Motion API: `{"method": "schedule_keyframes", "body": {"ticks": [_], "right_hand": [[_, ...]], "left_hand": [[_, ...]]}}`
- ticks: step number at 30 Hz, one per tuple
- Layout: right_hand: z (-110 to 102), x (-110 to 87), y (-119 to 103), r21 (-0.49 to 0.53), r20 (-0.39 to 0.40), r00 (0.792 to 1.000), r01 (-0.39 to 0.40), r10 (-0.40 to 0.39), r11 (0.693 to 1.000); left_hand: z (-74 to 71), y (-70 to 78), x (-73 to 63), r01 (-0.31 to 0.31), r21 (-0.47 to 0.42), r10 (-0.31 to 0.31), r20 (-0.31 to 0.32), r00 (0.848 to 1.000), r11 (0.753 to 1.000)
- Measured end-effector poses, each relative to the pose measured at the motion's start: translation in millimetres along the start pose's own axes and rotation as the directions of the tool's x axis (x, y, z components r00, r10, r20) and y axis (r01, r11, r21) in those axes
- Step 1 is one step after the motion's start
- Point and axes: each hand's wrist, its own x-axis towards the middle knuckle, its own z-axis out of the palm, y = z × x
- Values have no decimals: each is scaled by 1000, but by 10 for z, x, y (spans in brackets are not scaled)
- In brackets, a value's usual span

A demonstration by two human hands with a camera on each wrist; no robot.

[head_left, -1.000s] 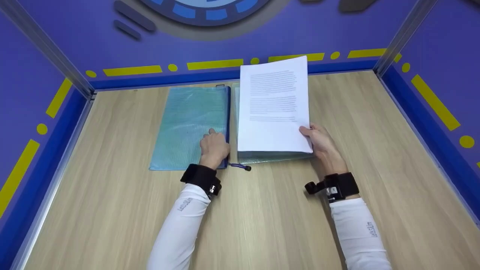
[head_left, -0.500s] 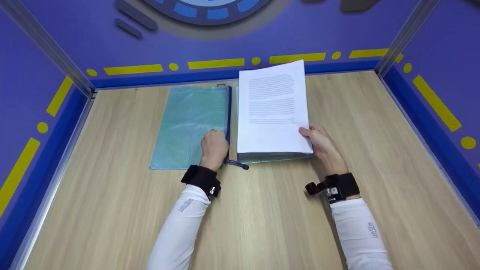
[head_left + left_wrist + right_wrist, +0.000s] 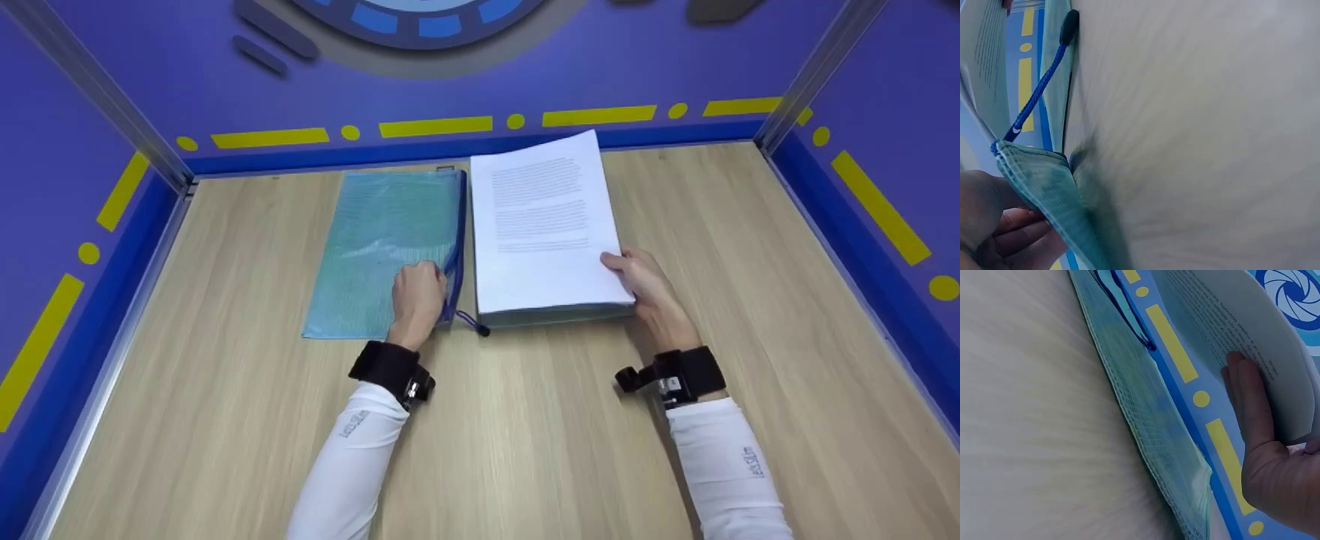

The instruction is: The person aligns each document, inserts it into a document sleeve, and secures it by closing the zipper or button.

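A teal mesh zip pouch (image 3: 375, 225) with a dark blue zip edge (image 3: 461, 217) lies left of centre. My left hand (image 3: 418, 294) grips its right side near the front corner; the left wrist view shows the mesh (image 3: 1044, 174) lifted off the table between thumb and fingers. A blue cord zip pull (image 3: 1039, 90) hangs out from that corner. My right hand (image 3: 651, 283) holds a stack of printed paper (image 3: 544, 277) by its right edge, thumb on top and fingers underneath. Beneath the tilted paper lies another teal mesh piece (image 3: 1140, 422), mostly hidden in the head view.
The pouch and paper stand side by side on a wood-grain table (image 3: 525, 435). Blue-purple panels (image 3: 637, 60) with yellow markings wall in the back and both sides. A black camera strap (image 3: 386, 364) sits on each wrist.
My left hand has curled its fingers and lifted the pouch's zip edge slightly, shifting a little left. The paper's far end has come down and moved left towards the pouch.
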Motion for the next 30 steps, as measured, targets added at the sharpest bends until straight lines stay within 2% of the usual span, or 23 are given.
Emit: {"method": "schedule_keyframes", "body": {"ticks": [6,18,26,30], "right_hand": [[-25,-55,-35,-60,-34,999,12,-14,998],[-104,-174,-109,-85,-6,999,33,-33,996],[-19,-226,-90,-84,30,999,15,-13,996],[72,-193,-55,-46,64,998,22,-19,999]], "left_hand": [[-69,-42,-27,-1,-27,0,-35,999,1000],[-163,-84,-25,-27,-90,21,-65,998,996],[-180,-82,-15,-35,-72,31,-57,998,997],[-155,-74,-26,-40,-48,38,-47,998,998]]}}
